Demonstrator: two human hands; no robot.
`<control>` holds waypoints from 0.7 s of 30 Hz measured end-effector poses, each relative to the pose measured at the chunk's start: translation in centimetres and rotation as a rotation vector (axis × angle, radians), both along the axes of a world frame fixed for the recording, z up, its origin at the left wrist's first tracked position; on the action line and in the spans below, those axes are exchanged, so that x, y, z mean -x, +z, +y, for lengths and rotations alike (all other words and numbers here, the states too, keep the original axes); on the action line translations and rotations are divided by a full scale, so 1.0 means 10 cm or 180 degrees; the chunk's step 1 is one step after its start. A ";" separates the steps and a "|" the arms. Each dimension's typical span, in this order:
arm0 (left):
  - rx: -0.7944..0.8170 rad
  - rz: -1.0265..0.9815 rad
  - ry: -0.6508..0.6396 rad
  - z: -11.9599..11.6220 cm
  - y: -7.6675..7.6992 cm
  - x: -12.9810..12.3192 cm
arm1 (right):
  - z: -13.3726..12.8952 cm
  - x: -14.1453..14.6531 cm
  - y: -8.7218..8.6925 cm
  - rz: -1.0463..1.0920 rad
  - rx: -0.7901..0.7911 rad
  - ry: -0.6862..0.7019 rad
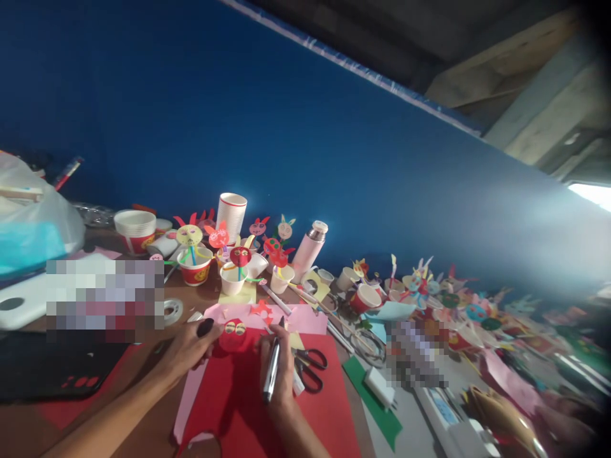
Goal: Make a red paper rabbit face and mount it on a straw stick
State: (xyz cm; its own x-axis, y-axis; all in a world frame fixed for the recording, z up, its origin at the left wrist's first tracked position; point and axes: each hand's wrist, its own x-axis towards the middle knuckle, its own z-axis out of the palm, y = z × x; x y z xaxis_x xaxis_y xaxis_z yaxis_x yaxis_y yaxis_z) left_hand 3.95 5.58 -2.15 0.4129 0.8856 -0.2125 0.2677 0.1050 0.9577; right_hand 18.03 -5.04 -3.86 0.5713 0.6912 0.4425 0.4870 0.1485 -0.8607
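My right hand [281, 362] is closed round a silver-and-black marker [272, 372], held upright at a slant over red paper [305, 413]. My left hand [203, 343] pinches a small black piece that looks like a marker cap [205, 327]. Its fingertips also reach the left edge of a round red paper face [233, 340] with pale, half-lidded eyes. Pink paper [217, 312] lies under the red sheet. Beside my right hand are black-handled scissors [312, 369], their blades partly hidden. A red star-like cutout [261, 312] lies just beyond the face.
Paper cups with paper-face figures [233, 280] stand along the blue wall [286, 140], near a pink flask [308, 251]. Left are a tape roll [172, 310] and a black flat case [57, 369]. Right are a white charger [380, 387], green paper [370, 397] and many more figures.
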 end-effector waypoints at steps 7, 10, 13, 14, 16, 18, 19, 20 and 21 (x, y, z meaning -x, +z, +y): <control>-0.0134 -0.0076 -0.0014 0.00 0.00 0.01 | -0.03 0.03 -0.11 -0.1048 -0.0050 -0.0139; -0.0116 0.0020 -0.0074 0.01 0.01 0.02 | -0.02 0.03 -0.09 -0.1278 -0.0140 -0.0200; -0.0124 -0.0002 -0.0083 0.01 0.00 0.02 | -0.01 0.02 -0.08 -0.1446 -0.0260 -0.0348; -0.0155 -0.0034 -0.0067 0.01 -0.01 0.02 | 0.00 0.02 -0.08 -0.1492 -0.0291 -0.0389; -0.0216 -0.0088 -0.0067 0.01 -0.03 0.02 | 0.01 0.01 -0.08 -0.1533 -0.0325 -0.0464; -0.0277 -0.0135 -0.0074 0.00 -0.04 0.02 | 0.02 0.00 -0.08 -0.1503 -0.0313 -0.0543; -0.0278 -0.0158 -0.0074 0.00 -0.04 0.03 | 0.03 0.00 -0.07 -0.1473 -0.0298 -0.0599; -0.0259 -0.0182 -0.0066 -0.01 -0.04 0.03 | 0.03 -0.01 -0.07 -0.1433 -0.0277 -0.0651; -0.0229 -0.0205 -0.0054 -0.01 -0.03 0.03 | 0.04 -0.01 -0.06 -0.1390 -0.0252 -0.0686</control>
State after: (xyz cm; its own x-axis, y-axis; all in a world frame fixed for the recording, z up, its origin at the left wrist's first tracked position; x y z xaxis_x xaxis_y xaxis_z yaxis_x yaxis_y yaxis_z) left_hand 3.67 5.48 -2.47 0.4387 0.8904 -0.1211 0.2065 0.0312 0.9779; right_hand 18.13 -4.67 -4.49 0.4469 0.5323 0.7189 0.8266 0.0615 -0.5594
